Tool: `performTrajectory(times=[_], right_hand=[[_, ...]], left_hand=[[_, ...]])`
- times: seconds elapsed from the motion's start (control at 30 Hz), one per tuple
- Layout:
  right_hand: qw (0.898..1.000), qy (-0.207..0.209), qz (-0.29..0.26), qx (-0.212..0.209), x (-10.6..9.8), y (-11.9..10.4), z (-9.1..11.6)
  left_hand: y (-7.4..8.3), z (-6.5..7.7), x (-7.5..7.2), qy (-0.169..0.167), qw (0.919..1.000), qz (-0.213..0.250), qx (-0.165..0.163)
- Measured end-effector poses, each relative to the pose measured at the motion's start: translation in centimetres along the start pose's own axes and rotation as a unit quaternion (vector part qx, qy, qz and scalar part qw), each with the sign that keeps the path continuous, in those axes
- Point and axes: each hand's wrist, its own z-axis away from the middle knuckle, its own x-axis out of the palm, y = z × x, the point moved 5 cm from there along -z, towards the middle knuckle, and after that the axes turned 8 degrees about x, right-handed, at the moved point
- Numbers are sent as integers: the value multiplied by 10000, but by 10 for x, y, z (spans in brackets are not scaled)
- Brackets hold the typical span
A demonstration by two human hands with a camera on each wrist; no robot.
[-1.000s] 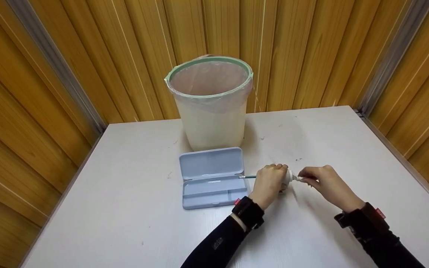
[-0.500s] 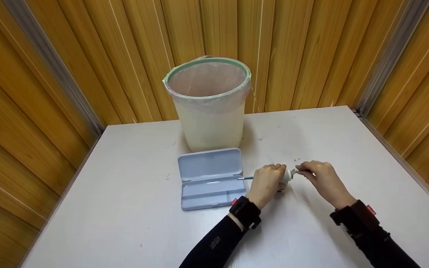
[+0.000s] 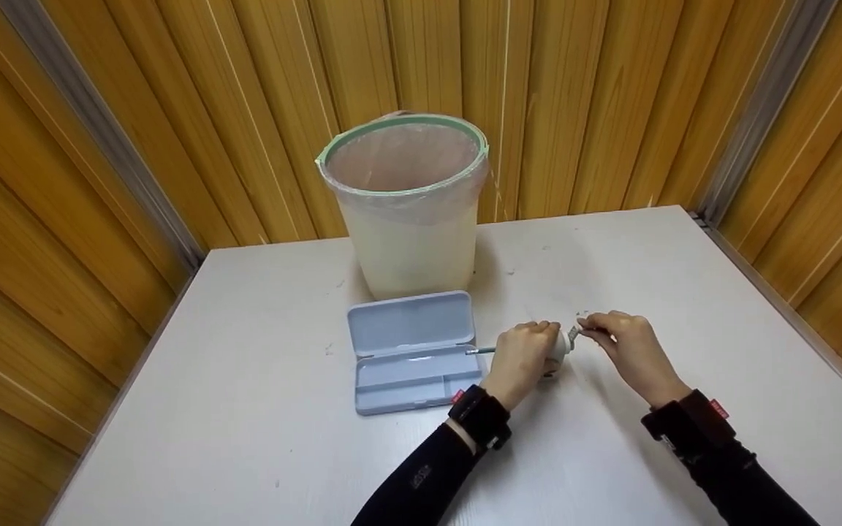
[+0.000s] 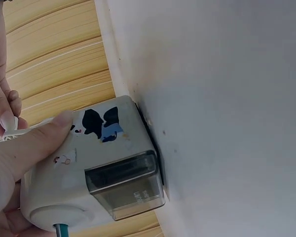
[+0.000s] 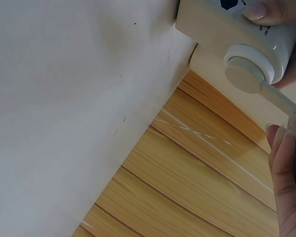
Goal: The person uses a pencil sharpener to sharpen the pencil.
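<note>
My left hand (image 3: pixel 523 358) grips a white hand-crank pencil sharpener (image 4: pixel 64 173), which has dark stickers and a clear shavings drawer (image 4: pixel 130 190). A teal pencil (image 3: pixel 487 350) sticks out of the sharpener's left end, beside the pencil case. At the other end my right hand (image 3: pixel 629 351) pinches the knob of the crank handle (image 5: pixel 281 100) between thumb and fingers. In the right wrist view, the crank's round hub (image 5: pixel 242 75) sits against the sharpener body. The pencil's tip is hidden inside the sharpener.
An open light-blue pencil case (image 3: pixel 392 372) lies to the left of my hands. Behind it stands a cream trash bin (image 3: pixel 414 241) with a green rim and plastic liner. Small dark specks dot the white table (image 3: pixel 209 380). Wood-patterned walls (image 3: pixel 567 109) border the table.
My right hand has moved slightly up and left, swinging the crank handle to a more upright angle. My left hand keeps holding the sharpener in about the same place.
</note>
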Motion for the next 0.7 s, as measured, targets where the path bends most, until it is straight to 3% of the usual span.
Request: performTrajectory(times=[0.37,0.7], right_hand=[[9999,79,100,13,3,-1,-2],[9992,-223,91,314,12,7,-16]], left_hand=[[-1,1,1,-181,9998,53,78],[-3,2,2,-136,9997,80,160]])
